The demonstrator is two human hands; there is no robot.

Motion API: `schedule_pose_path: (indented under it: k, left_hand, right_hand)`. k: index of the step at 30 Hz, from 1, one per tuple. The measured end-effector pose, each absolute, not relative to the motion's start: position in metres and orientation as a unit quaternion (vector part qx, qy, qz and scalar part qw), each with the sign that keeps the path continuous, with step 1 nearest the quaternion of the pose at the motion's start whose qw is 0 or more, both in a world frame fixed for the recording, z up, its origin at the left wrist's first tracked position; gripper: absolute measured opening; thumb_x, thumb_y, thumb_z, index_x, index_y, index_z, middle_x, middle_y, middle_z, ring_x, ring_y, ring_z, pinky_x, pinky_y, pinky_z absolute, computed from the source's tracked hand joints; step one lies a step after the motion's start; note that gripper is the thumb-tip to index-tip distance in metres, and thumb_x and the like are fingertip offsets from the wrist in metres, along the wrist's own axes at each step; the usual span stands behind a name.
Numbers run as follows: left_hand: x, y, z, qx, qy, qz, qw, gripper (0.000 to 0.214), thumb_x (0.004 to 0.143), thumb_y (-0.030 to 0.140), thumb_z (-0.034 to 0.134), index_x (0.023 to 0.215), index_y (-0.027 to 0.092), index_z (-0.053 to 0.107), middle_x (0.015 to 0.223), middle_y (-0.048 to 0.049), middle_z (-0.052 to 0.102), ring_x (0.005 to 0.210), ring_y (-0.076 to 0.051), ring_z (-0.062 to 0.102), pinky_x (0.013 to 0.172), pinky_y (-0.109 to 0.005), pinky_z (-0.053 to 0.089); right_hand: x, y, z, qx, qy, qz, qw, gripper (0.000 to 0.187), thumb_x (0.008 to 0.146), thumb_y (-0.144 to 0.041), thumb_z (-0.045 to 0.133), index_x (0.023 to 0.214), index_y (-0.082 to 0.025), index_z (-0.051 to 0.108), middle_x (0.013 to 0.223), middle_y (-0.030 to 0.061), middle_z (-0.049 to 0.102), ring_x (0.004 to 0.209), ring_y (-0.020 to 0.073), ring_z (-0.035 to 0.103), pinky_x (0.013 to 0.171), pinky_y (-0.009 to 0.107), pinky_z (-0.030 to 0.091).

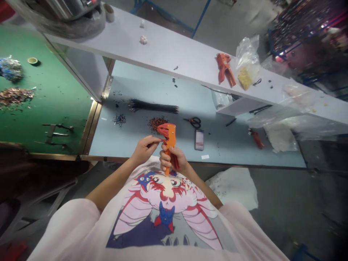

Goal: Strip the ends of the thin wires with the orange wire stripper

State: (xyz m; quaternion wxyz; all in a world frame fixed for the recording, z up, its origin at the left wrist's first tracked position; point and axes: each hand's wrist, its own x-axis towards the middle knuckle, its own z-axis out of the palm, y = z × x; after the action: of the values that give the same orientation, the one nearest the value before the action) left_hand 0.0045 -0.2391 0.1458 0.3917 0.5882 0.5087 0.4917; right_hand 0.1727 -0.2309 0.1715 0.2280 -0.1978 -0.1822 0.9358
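Observation:
My right hand is wrapped round the handles of an orange wire stripper, held upright over my lap at the table's front edge. My left hand is pinched at the stripper's jaws, fingers pressed together on something too thin to make out, perhaps a wire. Just beyond on the pale blue table lie a pile of reddish-brown stripped bits and a bundle of black wires.
Black scissors and a phone lie right of the stripper. A second orange stripper and plastic bags sit on the white shelf. A green table at left holds pliers and copper scraps.

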Motion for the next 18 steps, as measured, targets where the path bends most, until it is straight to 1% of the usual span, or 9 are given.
schedule_pose_path:
  k: [4, 7, 9, 11, 13, 15, 16, 18]
  left_hand:
    - [0.004, -0.237, 0.144, 0.585, 0.514, 0.486, 0.397, 0.020, 0.084, 0.023, 0.052, 0.090, 0.020, 0.070, 0.069, -0.0014, 0.060, 0.061, -0.011, 0.053, 0.058, -0.022, 0.041]
    - [0.005, -0.236, 0.145, 0.567, 0.517, 0.495, 0.409, 0.018, 0.083, 0.024, 0.053, 0.089, 0.020, 0.070, 0.076, -0.0034, 0.066, 0.067, -0.012, 0.057, 0.062, -0.023, 0.045]
    - [0.006, -0.236, 0.147, 0.545, 0.523, 0.502, 0.421, 0.017, 0.081, 0.026, 0.056, 0.088, 0.019, 0.070, 0.080, -0.0042, 0.069, 0.069, -0.013, 0.060, 0.063, -0.023, 0.046]
    - [0.004, -0.237, 0.149, 0.529, 0.534, 0.507, 0.422, 0.016, 0.080, 0.028, 0.058, 0.085, 0.019, 0.070, 0.080, -0.0039, 0.070, 0.069, -0.013, 0.060, 0.062, -0.023, 0.046]
    - [0.000, -0.238, 0.152, 0.524, 0.556, 0.508, 0.399, 0.016, 0.080, 0.030, 0.059, 0.082, 0.018, 0.070, 0.074, -0.0025, 0.068, 0.062, -0.011, 0.057, 0.057, -0.022, 0.044]
    - [-0.006, -0.239, 0.156, 0.518, 0.586, 0.510, 0.358, 0.016, 0.080, 0.030, 0.059, 0.082, 0.018, 0.070, 0.066, -0.0002, 0.064, 0.054, -0.009, 0.049, 0.051, -0.020, 0.038]
    - [-0.010, -0.239, 0.158, 0.515, 0.599, 0.513, 0.336, 0.016, 0.081, 0.030, 0.058, 0.082, 0.018, 0.069, 0.064, 0.0006, 0.062, 0.052, -0.008, 0.046, 0.050, -0.020, 0.037]
    - [-0.015, -0.241, 0.164, 0.515, 0.608, 0.527, 0.296, 0.015, 0.082, 0.028, 0.057, 0.083, 0.018, 0.068, 0.065, 0.0007, 0.059, 0.054, -0.008, 0.046, 0.053, -0.020, 0.037]
  right_hand:
    - [0.172, -0.229, 0.169, -0.196, -0.179, 0.937, 0.227, 0.022, 0.084, -0.041, 0.053, 0.089, -0.023, 0.042, 0.058, -0.0079, 0.041, 0.043, 0.0078, 0.040, 0.050, 0.025, 0.050]
    - [0.172, -0.226, 0.167, -0.200, -0.173, 0.938, 0.222, 0.024, 0.083, -0.043, 0.053, 0.089, -0.023, 0.043, 0.059, -0.0073, 0.042, 0.045, 0.0084, 0.041, 0.051, 0.027, 0.050]
    - [0.173, -0.224, 0.168, -0.217, -0.177, 0.935, 0.217, 0.026, 0.083, -0.046, 0.051, 0.090, -0.022, 0.044, 0.062, -0.0057, 0.045, 0.048, 0.0097, 0.045, 0.054, 0.030, 0.052]
    - [0.177, -0.221, 0.171, -0.242, -0.197, 0.926, 0.212, 0.029, 0.084, -0.048, 0.048, 0.093, -0.021, 0.045, 0.068, -0.0026, 0.050, 0.055, 0.0123, 0.052, 0.059, 0.034, 0.053]
    - [0.183, -0.219, 0.175, -0.253, -0.225, 0.916, 0.213, 0.031, 0.083, -0.048, 0.049, 0.096, -0.020, 0.048, 0.074, 0.0006, 0.055, 0.062, 0.0152, 0.057, 0.063, 0.036, 0.054]
    - [0.190, -0.216, 0.180, -0.256, -0.252, 0.907, 0.218, 0.035, 0.081, -0.049, 0.053, 0.098, -0.019, 0.051, 0.077, 0.0023, 0.058, 0.066, 0.0169, 0.059, 0.064, 0.037, 0.053]
    - [0.194, -0.215, 0.183, -0.262, -0.268, 0.901, 0.220, 0.036, 0.080, -0.050, 0.055, 0.098, -0.018, 0.052, 0.078, 0.0028, 0.059, 0.066, 0.0176, 0.060, 0.064, 0.037, 0.053]
    - [0.200, -0.214, 0.187, -0.293, -0.308, 0.879, 0.217, 0.037, 0.079, -0.049, 0.059, 0.098, -0.017, 0.054, 0.078, 0.0039, 0.060, 0.067, 0.0185, 0.061, 0.063, 0.036, 0.053]
